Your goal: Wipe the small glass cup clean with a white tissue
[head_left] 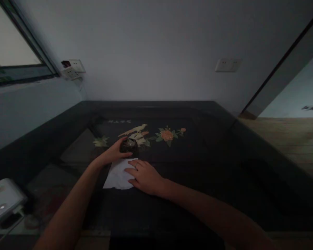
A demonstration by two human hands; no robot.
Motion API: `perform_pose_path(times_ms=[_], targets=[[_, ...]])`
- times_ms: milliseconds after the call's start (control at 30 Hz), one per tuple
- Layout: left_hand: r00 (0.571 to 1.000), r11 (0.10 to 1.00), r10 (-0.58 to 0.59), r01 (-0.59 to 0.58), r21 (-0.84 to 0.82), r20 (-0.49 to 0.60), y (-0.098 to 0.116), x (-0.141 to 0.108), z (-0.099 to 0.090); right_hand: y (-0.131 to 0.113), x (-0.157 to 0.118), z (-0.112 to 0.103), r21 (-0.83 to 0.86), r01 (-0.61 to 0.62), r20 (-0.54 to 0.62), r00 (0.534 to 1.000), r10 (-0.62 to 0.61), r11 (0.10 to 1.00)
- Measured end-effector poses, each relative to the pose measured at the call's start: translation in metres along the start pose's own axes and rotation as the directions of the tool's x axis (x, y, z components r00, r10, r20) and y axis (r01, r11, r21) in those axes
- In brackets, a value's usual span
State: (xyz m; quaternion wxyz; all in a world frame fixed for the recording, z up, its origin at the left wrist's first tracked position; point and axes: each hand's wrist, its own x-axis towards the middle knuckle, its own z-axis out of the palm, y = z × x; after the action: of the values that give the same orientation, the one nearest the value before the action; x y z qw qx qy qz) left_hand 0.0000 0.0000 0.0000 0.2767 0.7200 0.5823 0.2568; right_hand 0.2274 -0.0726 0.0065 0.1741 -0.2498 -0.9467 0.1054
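My left hand (114, 152) curves around the left side of a small dark, round object (129, 147), perhaps a glass ashtray or jar, with a pale patch on top; its exact kind is too dim to make out. Just in front of it, a white sheet of paper (118, 176) with an uneven near edge lies on the dark glossy table (198, 191). On the right part of this sheet rests my right hand (147, 178), its fingers spread and a ring on one of them.
Behind the hands, the tabletop carries a bird picture (137, 130) and an orange flower (167, 135). A white device (5, 201) with a cable stands at the near left. Wall sockets (228, 65) and a plugged-in adapter (70, 73) are on the walls beyond the table.
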Motion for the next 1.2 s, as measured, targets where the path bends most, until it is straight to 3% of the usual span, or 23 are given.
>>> perform_pose_path(times_ms=[200,400,600,833,1000,1133,1200], targets=[[0.995,0.996,-0.029,0.037,0.086,-0.099,0.002,0.002,0.006,0.007,-0.01,0.004,-0.066,0.016,0.104,0.994,-0.009,0.998],[0.989,0.995,-0.023,0.036,0.089,-0.148,0.013,0.003,0.014,0.022,-0.045,-0.016,-0.073,-0.044,0.161,0.985,0.056,0.996],[0.991,0.997,0.065,-0.06,0.042,-0.116,0.033,0.0,0.035,0.038,-0.106,-0.046,-0.083,-0.253,0.176,0.948,0.264,0.964],[0.992,0.992,0.122,-0.123,-0.008,-0.032,0.067,-0.01,0.071,0.053,-0.161,-0.057,-0.29,-0.543,0.032,0.817,0.575,0.788],[0.978,0.979,0.199,-0.195,-0.062,0.061,0.092,-0.02,0.095,0.045,-0.156,-0.058,-0.389,-0.596,-0.117,0.788,0.605,0.702],[0.959,0.97,0.238,-0.227,-0.091,0.151,0.112,-0.028,0.106,0.049,-0.131,-0.076,-0.387,-0.594,-0.075,0.783,0.618,0.705],[0.948,0.964,0.257,-0.239,-0.113,0.188,0.117,-0.032,0.108,0.059,-0.117,-0.085,-0.342,-0.571,-0.082,0.809,0.582,0.746]])
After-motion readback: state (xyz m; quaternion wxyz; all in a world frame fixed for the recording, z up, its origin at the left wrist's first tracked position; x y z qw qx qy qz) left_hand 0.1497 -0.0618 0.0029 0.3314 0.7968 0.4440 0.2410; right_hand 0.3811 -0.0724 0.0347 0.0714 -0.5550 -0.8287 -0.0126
